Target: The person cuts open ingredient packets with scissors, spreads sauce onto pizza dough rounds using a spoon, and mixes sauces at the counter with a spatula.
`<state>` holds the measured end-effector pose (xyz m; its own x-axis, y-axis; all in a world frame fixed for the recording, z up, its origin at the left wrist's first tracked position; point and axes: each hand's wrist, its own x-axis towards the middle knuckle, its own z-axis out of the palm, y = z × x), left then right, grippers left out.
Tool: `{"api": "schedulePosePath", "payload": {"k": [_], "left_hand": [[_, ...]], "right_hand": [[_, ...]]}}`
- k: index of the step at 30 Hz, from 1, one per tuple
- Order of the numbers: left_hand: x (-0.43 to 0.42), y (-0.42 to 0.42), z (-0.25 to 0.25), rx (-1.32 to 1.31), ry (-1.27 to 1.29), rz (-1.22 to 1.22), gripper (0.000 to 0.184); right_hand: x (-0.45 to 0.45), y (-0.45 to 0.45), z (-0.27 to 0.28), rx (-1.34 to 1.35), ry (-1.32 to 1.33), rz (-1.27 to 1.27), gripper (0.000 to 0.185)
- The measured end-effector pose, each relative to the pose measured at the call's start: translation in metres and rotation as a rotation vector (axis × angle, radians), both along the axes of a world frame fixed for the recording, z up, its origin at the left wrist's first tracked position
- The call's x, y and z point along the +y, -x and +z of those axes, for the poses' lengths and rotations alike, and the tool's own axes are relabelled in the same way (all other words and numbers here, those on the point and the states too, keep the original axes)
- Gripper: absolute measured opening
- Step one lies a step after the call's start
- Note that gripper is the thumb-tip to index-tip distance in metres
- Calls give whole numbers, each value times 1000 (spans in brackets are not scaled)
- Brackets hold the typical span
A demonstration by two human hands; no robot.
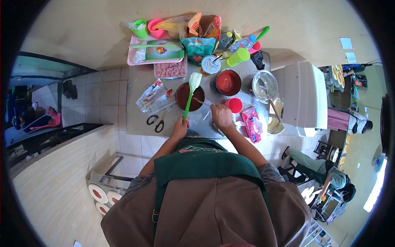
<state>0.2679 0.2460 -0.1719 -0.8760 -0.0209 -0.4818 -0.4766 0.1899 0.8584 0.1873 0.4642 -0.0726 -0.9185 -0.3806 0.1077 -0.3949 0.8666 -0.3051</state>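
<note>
My left hand is wrapped round the green handle of a spatula. Its pale blade points away from me, above a bowl of dark red sauce. My right hand is closed on a thin spoon-like utensil, which reaches left into the same bowl; its tip looks coated in sauce. Behind my right hand stands a second dark bowl with red sauce. A red cup is close beside that hand, and a pink packet lies to its right.
Black-handled scissors and plastic wrappers lie at left on the metal table. Behind are a tub of pink meat pieces, packets and bottles. A metal bowl stands at right, near a white chest. Another person is at far right.
</note>
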Motion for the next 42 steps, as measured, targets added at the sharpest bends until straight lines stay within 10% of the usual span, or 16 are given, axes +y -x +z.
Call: {"api": "schedulePosePath", "payload": {"k": [12,15,18,21,24,28,33,42], "left_hand": [[-23,11,11,-83,31,34,30],[-29,13,16,-167,92,-19,30],[-26,7,-15,237,788,-71,39],[19,33,80,620,509,46,45],[80,60,102,369,-28,6,45],[140,114,10,25,-156,60,67],[158,150,-14,-290,-618,196,103],[195,136,27,155,-349,370,55]], "right_hand": [[10,-17,24,-4,-71,-34,6],[31,-11,21,-391,165,-367,19],[80,5,22,-559,494,-489,26],[118,37,42,-542,423,-590,29],[151,76,16,-546,216,-541,35],[169,117,-50,-446,-162,-378,43],[158,157,-72,-459,20,-293,40],[177,149,-36,-201,83,-101,31]]}}
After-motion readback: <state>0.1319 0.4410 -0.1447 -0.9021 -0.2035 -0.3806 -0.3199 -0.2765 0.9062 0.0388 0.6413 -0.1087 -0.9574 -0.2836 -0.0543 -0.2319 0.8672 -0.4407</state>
